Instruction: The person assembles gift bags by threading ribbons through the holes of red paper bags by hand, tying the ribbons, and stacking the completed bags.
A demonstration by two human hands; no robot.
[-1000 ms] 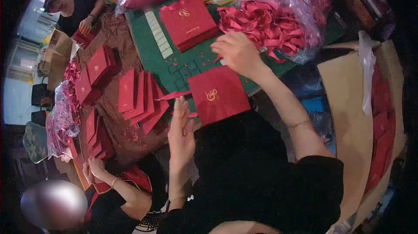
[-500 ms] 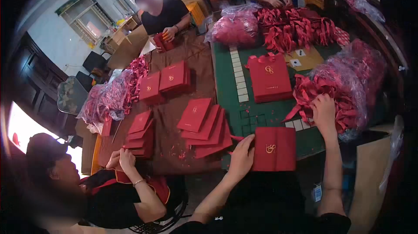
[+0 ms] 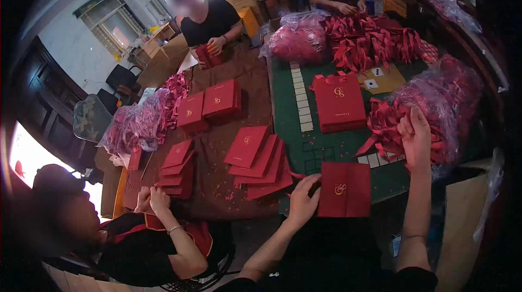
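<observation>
A small red paper gift bag (image 3: 356, 197) with gold lettering lies at the table's near edge. My left hand (image 3: 303, 203) grips its left side, and a short piece of red ribbon sticks out above the fingers. At the right, my right hand (image 3: 416, 137) is raised over a heap of loose red ribbons (image 3: 383, 126), its fingers pinched on a ribbon that is mostly hidden. Beyond the bag stands a stack of red gift bags (image 3: 340, 110) with ribbon handles. A fanned stack of red bags (image 3: 253, 153) lies to the left.
Plastic-wrapped ribbon bundles (image 3: 446, 96) sit at the right, with more ribbons (image 3: 375, 42) at the back. Dice cards (image 3: 375, 78) lie on the green mat. A co-worker (image 3: 160, 205) handles bags at the left; another person (image 3: 209, 25) holds a red bag across the table.
My right hand has lifted a little and shifted right from within the ribbon heap, fingers now drawn together. My left hand stays by the bag. The view has tilted slightly.
</observation>
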